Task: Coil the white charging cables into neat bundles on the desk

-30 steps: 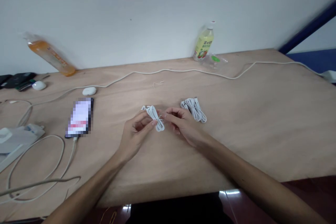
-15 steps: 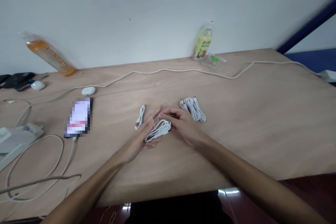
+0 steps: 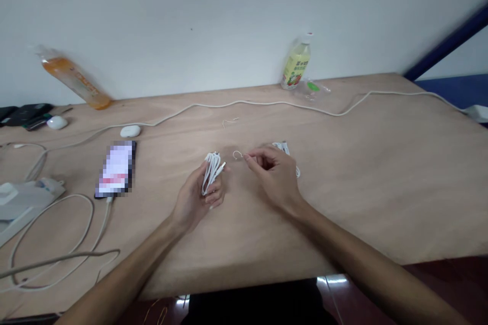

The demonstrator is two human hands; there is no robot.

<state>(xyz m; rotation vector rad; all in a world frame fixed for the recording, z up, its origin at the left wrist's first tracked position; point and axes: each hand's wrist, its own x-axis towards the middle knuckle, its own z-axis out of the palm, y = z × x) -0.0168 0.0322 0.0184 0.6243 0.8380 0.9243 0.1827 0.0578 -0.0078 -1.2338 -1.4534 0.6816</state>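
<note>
My left hand (image 3: 194,193) is closed around a coiled white USB cable (image 3: 211,173), whose metal plug points up and to the right. Between thumb and forefinger, my right hand (image 3: 276,175) pinches a thin white twist tie (image 3: 238,154), bent into a curl and apart from the coil. Partly hidden behind the right hand lies a bundle of white cables (image 3: 282,147). Farther back on the table rests another thin twist tie (image 3: 230,121).
A long white cord (image 3: 267,102) crosses the table (image 3: 362,188). At left lie a phone (image 3: 116,168) on a charging cable, a white earbud case (image 3: 130,131) and a white plastic bag (image 3: 30,200). An orange bottle (image 3: 76,81) and a yellow bottle (image 3: 296,66) lean against the wall.
The twist tie has come off the coil and is now in my right hand. My left hand has turned the cable upright, and the hands have moved apart.
</note>
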